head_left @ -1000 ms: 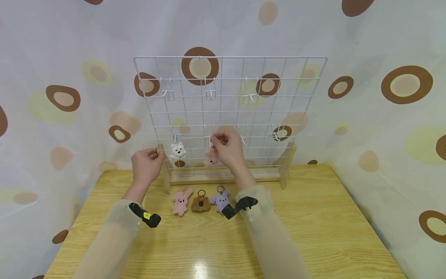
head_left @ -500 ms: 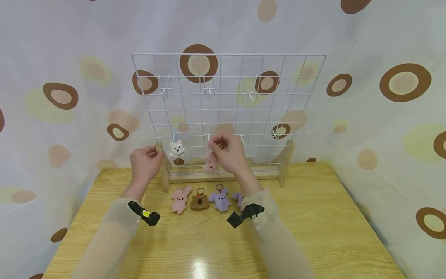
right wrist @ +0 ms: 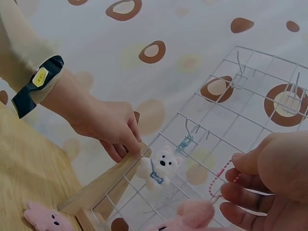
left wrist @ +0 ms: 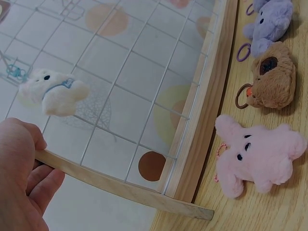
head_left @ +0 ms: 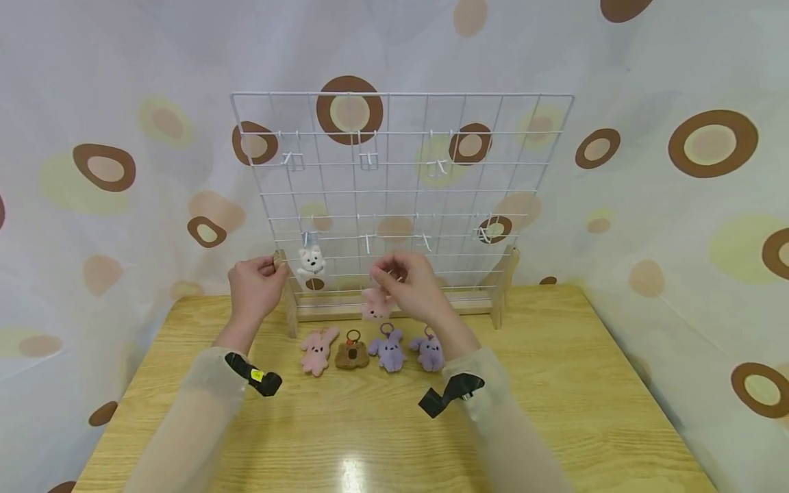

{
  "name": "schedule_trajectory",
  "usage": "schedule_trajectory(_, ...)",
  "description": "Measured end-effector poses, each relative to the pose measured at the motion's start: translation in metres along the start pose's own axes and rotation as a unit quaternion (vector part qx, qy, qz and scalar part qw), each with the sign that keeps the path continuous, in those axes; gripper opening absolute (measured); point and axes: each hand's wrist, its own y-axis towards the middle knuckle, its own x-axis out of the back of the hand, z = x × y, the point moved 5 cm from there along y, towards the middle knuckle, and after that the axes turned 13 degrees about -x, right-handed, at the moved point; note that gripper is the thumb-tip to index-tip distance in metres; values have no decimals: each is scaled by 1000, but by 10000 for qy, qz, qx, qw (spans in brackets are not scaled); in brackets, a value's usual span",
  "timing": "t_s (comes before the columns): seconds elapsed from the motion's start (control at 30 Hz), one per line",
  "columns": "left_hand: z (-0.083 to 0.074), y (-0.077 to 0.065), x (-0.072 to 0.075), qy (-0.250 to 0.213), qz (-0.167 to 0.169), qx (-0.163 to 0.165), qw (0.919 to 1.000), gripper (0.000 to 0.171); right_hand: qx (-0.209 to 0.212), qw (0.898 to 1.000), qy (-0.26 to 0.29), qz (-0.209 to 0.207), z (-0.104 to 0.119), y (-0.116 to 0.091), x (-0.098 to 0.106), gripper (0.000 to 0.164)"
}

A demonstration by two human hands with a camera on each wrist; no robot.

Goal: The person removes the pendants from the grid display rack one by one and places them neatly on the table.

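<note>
My right hand pinches the pink bead chain of a pink plush keychain, which dangles in front of the white wire grid. A bare hook sits just above and behind it. With thumb and fingers, my left hand grips the top of the left wooden upright of the grid's stand. Close to that hand, a white plush keychain with a blue collar hangs from a lower hook by a blue clasp.
Along the table, before the stand, lie a pink plush rabbit, a brown plush keychain and two purple plush keychains. More bare hooks are on the grid. A spotted cloth hangs behind.
My right hand has moved down and away from the lower hook with the pink plush keychain, leaving that hook bare. My left hand stays on the upright. The view has shifted slightly.
</note>
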Motion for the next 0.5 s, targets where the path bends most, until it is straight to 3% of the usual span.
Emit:
schedule_trajectory(0.27,1,0,-1,69,11,42,10000,29,233,9985,-256,417,-5,-16,10,16)
schedule_trajectory(0.5,0,-1,0,-18,71,92,9999,31,134,9981,-204,560,-12,-33,28,12)
